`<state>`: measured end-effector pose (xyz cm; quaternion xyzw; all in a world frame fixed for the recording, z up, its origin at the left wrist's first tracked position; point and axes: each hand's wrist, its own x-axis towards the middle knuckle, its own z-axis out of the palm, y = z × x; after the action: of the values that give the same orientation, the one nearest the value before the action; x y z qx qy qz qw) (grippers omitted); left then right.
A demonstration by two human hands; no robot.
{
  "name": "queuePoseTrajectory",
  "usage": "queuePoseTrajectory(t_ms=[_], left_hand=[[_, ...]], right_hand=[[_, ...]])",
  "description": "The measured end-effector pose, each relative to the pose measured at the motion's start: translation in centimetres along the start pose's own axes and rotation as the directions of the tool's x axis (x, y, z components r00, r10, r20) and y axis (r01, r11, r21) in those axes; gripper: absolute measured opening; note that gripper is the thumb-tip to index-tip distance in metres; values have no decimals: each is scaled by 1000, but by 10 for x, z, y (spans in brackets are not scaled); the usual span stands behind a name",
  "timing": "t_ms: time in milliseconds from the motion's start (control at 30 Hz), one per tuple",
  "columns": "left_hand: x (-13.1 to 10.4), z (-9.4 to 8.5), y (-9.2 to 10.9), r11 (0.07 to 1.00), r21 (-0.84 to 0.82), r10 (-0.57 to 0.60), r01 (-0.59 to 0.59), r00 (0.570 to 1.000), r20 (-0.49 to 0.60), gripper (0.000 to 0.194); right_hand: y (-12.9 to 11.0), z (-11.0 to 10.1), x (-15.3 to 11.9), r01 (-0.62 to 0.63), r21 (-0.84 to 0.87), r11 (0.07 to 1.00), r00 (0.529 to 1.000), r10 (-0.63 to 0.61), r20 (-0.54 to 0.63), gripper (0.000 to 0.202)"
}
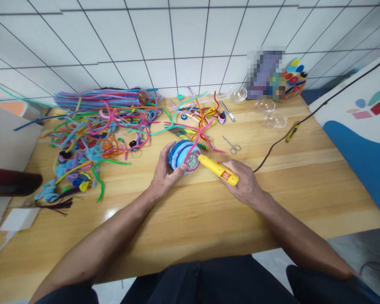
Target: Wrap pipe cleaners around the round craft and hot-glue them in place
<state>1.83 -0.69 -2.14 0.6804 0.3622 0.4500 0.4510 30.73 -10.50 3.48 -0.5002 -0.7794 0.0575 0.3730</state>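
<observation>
My left hand (167,171) is closed around a small round form wrapped in blue pipe cleaners (179,155), tilted so its open or clear end faces right. A pink pipe cleaner (196,145) runs along its edge and sticks up beyond it. In my right hand (243,181) is a yellow glue gun (220,169), gripped by its handle, with the nozzle at the right end of the wrapped form. Whether the nozzle touches it I cannot tell. Just behind the form lie pliers (177,131) with green and yellow handles, partly hidden.
Loose pipe cleaners (91,131) and a bundle (101,98) cover the back left. Small scissors (232,145), a craft knife (228,111) and clear plastic domes (275,120) lie toward the back right. A black cord (272,147) crosses the right side of the wooden table (304,190).
</observation>
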Motion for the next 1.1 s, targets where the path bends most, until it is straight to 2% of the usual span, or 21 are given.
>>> queuePoseTrajectory(t_ms=[167,367,567,767,967,1100], left_hand=[[1,0,3,1000,-3,4,-4,1000,8,84],[1,-1,4,1000,20,4,-4,1000,7,85],[0,-1,4,1000,-3,-18,18,1000,0,85],[0,-1,1,1000,14,1,-1,1000,-6,85],[0,0,0,1000,-10,1,-1,1000,0,84],[1,-1,2,1000,9,-8,8,1000,-2,85]], right_hand=[[-3,3,2,45,8,999,999,-45,-17,14],[-6,7,2,99,29,995,995,-98,-33,24],[-2,6,2,55,13,998,998,-54,-43,16],[-3,7,2,84,31,996,996,-82,-45,21],[-2,6,1,10,31,999,1000,-10,-4,18],[-3,7,1,42,30,999,999,-42,-14,17]])
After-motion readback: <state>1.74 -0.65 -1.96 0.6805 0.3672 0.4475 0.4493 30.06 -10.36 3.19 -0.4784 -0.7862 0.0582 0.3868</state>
